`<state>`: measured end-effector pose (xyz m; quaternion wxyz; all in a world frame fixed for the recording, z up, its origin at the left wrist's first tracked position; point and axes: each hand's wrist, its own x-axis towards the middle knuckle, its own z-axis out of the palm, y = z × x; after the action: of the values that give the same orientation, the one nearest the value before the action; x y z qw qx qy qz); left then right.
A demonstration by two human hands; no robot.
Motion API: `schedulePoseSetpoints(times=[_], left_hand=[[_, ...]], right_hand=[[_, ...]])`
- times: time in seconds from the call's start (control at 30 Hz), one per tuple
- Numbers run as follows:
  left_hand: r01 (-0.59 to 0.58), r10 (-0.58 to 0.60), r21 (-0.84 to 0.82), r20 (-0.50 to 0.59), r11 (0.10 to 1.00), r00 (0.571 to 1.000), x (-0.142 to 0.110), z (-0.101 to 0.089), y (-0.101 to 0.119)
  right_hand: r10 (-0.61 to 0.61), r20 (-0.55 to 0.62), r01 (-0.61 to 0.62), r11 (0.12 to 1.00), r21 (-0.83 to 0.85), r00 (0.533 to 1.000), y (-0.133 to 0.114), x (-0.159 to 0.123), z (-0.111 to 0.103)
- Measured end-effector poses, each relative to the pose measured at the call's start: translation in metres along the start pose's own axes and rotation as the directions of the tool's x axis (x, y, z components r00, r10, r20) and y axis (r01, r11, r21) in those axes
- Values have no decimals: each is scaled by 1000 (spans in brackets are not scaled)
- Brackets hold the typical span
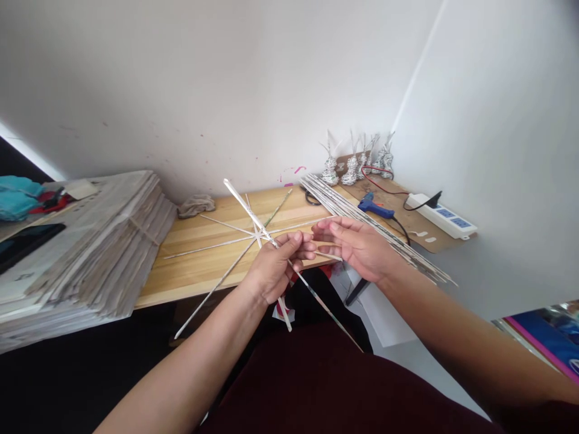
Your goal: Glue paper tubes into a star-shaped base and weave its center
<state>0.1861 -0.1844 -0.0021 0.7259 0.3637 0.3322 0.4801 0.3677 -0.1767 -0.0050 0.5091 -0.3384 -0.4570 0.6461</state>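
My left hand (279, 265) is closed around a long rolled-paper stick (239, 198), which slants from its thick, flattened upper end down past my lap. To its right, my right hand (359, 244) has its fingers loosely curved and apart, with nothing visible in them; its fingertips come close to my left fingers. Under and beyond my left hand lies a star of crossed paper sticks (215, 290) spread over the wooden table (194, 280). One of its spokes pokes out below my left hand. My palms partly hide the crossing sticks.
A tall newspaper stack (149, 217) stands at left beside a crumpled cloth (196, 206). To the right lie a bundle of paper sticks (335, 202), a blue glue gun (376, 208) and a white power strip (441, 215). Several woven paper figures (351, 172) stand against the wall.
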Motion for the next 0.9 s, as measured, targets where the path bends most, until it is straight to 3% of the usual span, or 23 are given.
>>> schedulePoseSetpoints(times=[0.2, 0.33, 0.57, 0.7, 0.9], left_hand=[[27, -26, -83, 9, 996, 1000, -2, 3, 8], [13, -15, -89, -23, 996, 1000, -3, 2, 10], [10, -12, -68, -27, 998, 1000, -9, -3, 15], [-1, -2, -47, -69, 999, 998, -11, -14, 17], [49, -60, -70, -164, 996, 985, -7, -22, 3]], right_hand=[[181, 195, -189, 982, 26, 964, 16, -4, 11], [191, 268, -196, 981, -8, 944, 19, -6, 16], [90, 173, -34, 953, -301, 981, 29, 2, 13], [46, 103, -17, 964, -265, 994, 16, 5, 3], [-37, 14, 39, 971, -234, 999, -13, 8, -8]])
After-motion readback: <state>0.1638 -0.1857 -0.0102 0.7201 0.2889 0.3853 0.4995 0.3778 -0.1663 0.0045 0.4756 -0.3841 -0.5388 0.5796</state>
